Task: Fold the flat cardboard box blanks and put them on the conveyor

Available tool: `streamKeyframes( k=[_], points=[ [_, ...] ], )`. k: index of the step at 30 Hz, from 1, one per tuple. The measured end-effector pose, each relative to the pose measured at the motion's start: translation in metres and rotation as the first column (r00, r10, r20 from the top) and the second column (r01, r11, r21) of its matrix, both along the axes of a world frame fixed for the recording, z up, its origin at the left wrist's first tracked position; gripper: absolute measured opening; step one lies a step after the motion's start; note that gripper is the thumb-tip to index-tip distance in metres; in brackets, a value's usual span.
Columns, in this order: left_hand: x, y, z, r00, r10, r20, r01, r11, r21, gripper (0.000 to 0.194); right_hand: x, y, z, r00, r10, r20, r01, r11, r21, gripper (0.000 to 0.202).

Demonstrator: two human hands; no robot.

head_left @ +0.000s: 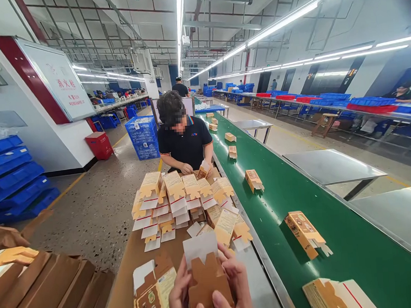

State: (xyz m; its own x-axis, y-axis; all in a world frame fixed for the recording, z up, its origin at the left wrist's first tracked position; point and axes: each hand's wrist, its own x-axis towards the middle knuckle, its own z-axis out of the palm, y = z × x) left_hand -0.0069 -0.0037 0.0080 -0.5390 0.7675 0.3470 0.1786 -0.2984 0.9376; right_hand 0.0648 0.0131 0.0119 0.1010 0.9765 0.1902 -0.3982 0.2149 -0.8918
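Between my two hands is a small cardboard box (209,285), its brown inner side and a white flap facing up. My left hand (182,291) wraps round its left side, thumb at the lower edge. On the right side my right hand (237,283) grips it, the thumb pressed on the brown panel. Left of my hands lies a flattened printed carton (150,294). Just beyond them is a heap of yellow and white cartons (175,198) on the brown-covered table (124,277).
A green conveyor belt (269,210) runs along my right, carrying spaced-out boxes (304,231) and a carton stack (337,295) near me. A co-worker (183,137) sits across the heap, handling a box. Brown cardboard cases (56,291) stand at lower left, blue trays (13,177) behind.
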Motion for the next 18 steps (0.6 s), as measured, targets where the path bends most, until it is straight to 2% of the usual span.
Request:
streamKeyframes(
  k=[2,4,6,9,12,14,15,16,17,18],
  points=[
    [-0.001,0.001,0.004,0.998,0.022,-0.061,-0.021,1.0,0.021,0.024,0.004,0.001,0.0,0.994,-0.021,0.107,0.015,0.998,0.06,0.022],
    [-0.006,0.003,0.007,0.98,0.029,-0.196,-0.029,1.0,0.004,0.026,0.011,0.004,-0.002,0.951,-0.008,0.309,-0.033,0.991,0.129,0.014],
    [-0.011,0.003,0.007,0.961,-0.026,-0.276,0.014,0.999,-0.046,0.032,0.017,0.008,-0.004,0.877,0.022,0.481,-0.11,0.982,0.156,0.016],
    [-0.017,0.002,0.006,0.958,-0.132,-0.254,0.105,0.987,-0.119,0.037,0.023,0.013,-0.003,0.823,0.076,0.563,-0.162,0.981,0.103,0.027],
    [-0.019,0.003,0.01,0.971,-0.085,-0.224,0.054,0.988,-0.143,0.03,0.025,0.011,0.0,0.85,0.193,0.491,-0.243,0.969,0.041,0.027],
    [-0.022,0.006,0.013,0.991,-0.016,-0.133,-0.007,0.986,-0.169,0.026,0.027,0.006,-0.004,0.849,0.366,0.382,-0.381,0.924,-0.038,0.066],
    [-0.024,0.009,0.013,0.998,-0.01,-0.06,-0.002,0.98,-0.2,0.028,0.028,0.003,-0.009,0.827,0.465,0.316,-0.46,0.883,-0.095,0.084],
    [-0.026,0.012,0.011,1.0,-0.025,0.018,0.029,0.97,-0.24,0.033,0.03,0.002,-0.014,0.807,0.539,0.243,-0.517,0.842,-0.151,0.093],
    [-0.03,0.016,0.006,0.995,-0.046,0.086,0.07,0.954,-0.291,0.038,0.033,0.003,-0.021,0.804,0.568,0.177,-0.535,0.821,-0.201,0.092],
    [-0.035,0.02,-0.001,0.989,-0.069,0.132,0.112,0.929,-0.352,0.043,0.037,0.007,-0.028,0.829,0.544,0.128,-0.502,0.826,-0.256,0.087]
  ],
)
